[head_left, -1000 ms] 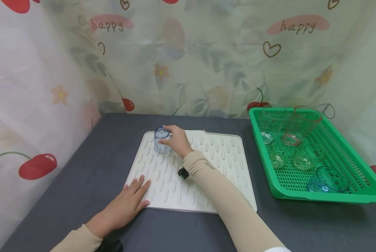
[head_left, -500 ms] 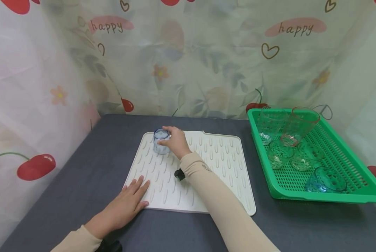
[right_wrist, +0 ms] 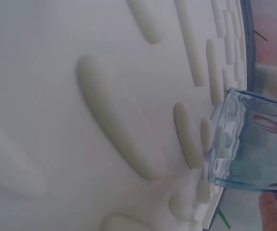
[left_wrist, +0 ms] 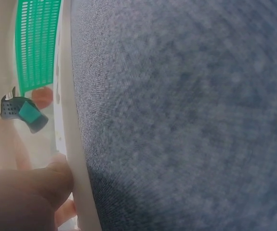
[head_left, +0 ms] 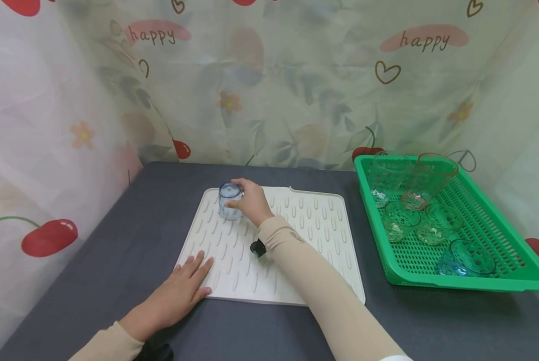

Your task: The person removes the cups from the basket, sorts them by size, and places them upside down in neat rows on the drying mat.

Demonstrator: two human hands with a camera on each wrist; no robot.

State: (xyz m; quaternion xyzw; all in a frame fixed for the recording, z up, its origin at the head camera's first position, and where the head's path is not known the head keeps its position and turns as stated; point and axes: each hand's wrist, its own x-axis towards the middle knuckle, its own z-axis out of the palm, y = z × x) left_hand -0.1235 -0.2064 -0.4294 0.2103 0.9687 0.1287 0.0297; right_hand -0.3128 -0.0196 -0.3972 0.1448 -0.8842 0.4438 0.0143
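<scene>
A small clear blue drinking glass (head_left: 229,206) stands on the far left corner of a white ribbed mat (head_left: 292,240). My right hand (head_left: 252,201) holds the glass from its right side, thumb in front and fingers near the top. In the right wrist view, the glass (right_wrist: 254,142) has its end right at the mat's raised ribs, and a fingertip (right_wrist: 272,214) shows against its side. My left hand (head_left: 179,293) rests on the mat's near left corner with fingers spread straight. The left wrist view shows its thumb (left_wrist: 56,180) over the mat's edge (left_wrist: 75,144).
To the right, a green perforated basket (head_left: 533,250) holds several glasses: a tall clear glass (head_left: 388,175), a tall red-rimmed one (head_left: 431,180), short clear ones and a low blue one (head_left: 465,258). A dark cloth (head_left: 129,240) covers the table. Patterned curtains (head_left: 292,90) stand behind and beside it.
Almost nothing has moved. The right hand keeps its hold on the glass at the same spot on the mat, and the view shifts slightly.
</scene>
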